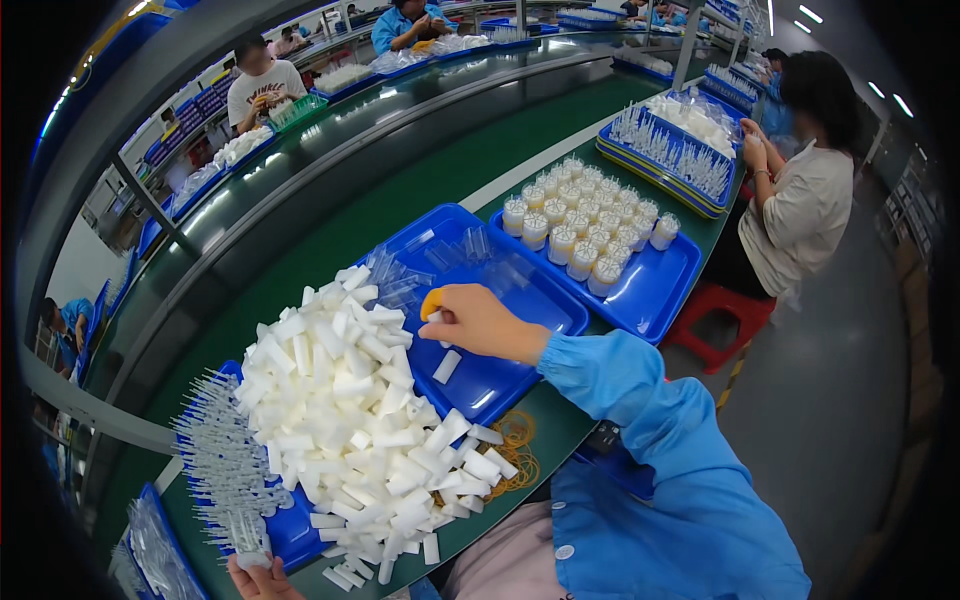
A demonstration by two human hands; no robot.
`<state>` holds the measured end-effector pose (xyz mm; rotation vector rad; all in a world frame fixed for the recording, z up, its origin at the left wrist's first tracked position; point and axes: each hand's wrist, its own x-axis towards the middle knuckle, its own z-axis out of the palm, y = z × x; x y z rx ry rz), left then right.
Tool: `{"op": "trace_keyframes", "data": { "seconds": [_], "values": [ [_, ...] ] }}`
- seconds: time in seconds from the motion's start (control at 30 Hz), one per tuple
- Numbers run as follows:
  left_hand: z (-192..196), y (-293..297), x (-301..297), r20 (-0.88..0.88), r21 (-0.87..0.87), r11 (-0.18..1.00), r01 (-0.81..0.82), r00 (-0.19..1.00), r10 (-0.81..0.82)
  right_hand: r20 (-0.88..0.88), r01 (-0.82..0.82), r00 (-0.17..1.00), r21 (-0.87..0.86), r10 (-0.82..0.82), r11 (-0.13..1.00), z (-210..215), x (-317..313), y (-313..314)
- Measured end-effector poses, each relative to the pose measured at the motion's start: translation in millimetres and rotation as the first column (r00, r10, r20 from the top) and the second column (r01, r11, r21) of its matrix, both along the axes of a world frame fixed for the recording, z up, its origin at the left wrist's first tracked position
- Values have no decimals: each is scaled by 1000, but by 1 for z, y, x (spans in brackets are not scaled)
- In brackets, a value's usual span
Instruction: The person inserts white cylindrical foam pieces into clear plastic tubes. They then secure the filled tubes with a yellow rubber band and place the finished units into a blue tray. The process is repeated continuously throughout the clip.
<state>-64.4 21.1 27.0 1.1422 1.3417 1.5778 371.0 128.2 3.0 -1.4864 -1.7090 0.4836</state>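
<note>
My right hand [482, 322], with a yellow cover on one finger, is closed in a pinch over a blue tray [505, 365]. A small white foam piece [436, 318] shows at its fingertips. Below it in the tray lies another white foam block [447, 366]; clear plastic pieces [455, 250] lie toward the tray's far end. At the lower left, my left hand [265, 580], partly cut off, grips a translucent plastic part with a round end [248, 560]. Just beyond it stand many spiky translucent parts [225, 455]. A large heap of white foam pieces [340, 390] lies between my hands.
Brown rubber bands [515, 455] lie by the heap at the near bench edge. Another blue tray [650, 290] holds rows of whitish-yellow cylinders [585, 215]. Stacked trays [670, 185] stand farther right, beside a seated co-worker [810, 190] on a red stool [722, 315]. A metal frame [100, 420] curves along the left.
</note>
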Motion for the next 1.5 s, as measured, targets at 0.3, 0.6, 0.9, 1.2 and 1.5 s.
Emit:
{"op": "trace_keyframes", "data": {
  "seconds": [0.3, 0.6, 0.9, 1.2, 1.5],
  "values": [
    [7, -42, 68, -91, 52, 934, 353, 933, -348, -857, -313, 516, -173, 14, 934, 53, -42, -105],
    [6, -39, 132, -38, -59, 643, 763, 642, -766, -950, -315, 311, -82, 21, 945, 6, -62, -142],
    [4, -34, 132, 109, -59, 574, 817, 577, -810, -949, -313, 316, -121, -17, 942, 7, -59, -138],
    [3, -35, 135, 129, -95, 619, 780, 626, -769, -895, -434, 425, -74, 132, 898, 12, -68, -141],
    [-12, -29, 129, -48, -5, 694, 720, 693, -720, -760, -481, 603, -106, 241, 870, 19, -79, -143]
  ]
}}
